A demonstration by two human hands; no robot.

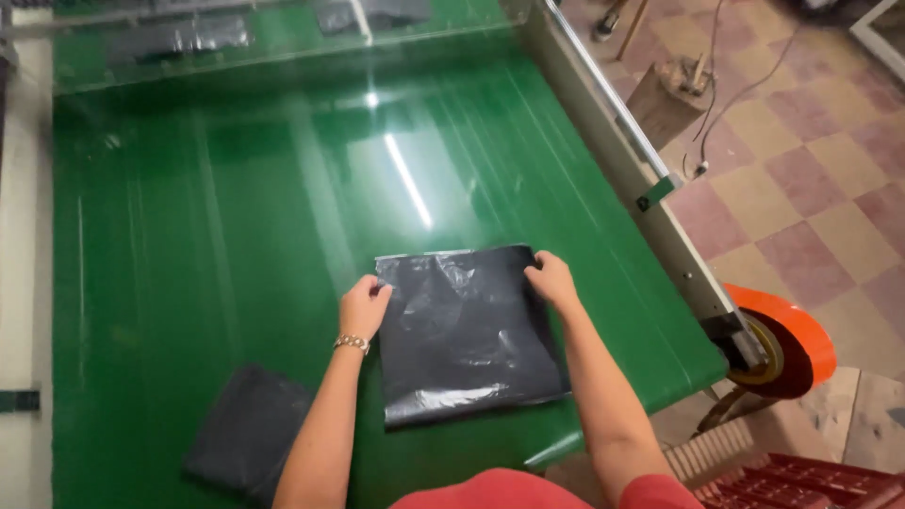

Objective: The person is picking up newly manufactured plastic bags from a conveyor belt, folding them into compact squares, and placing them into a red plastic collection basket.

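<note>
A flat stack of black plastic bags point(467, 335) lies on the shiny green conveyor belt point(236, 236) in front of me. My left hand point(363, 306), with a bracelet on the wrist, grips the stack's far left corner. At the far right corner my right hand point(551, 280) pinches the edge. A second black bag pile point(247, 432) rests on the belt at the lower left, apart from both hands.
More black bags point(189, 36) lie at the belt's far end under a clear cover. A metal side rail point(627, 151) runs along the right edge, ending at an orange roller point(787, 339). A red crate point(801, 481) stands at lower right; the tiled floor point(811, 179) lies beyond.
</note>
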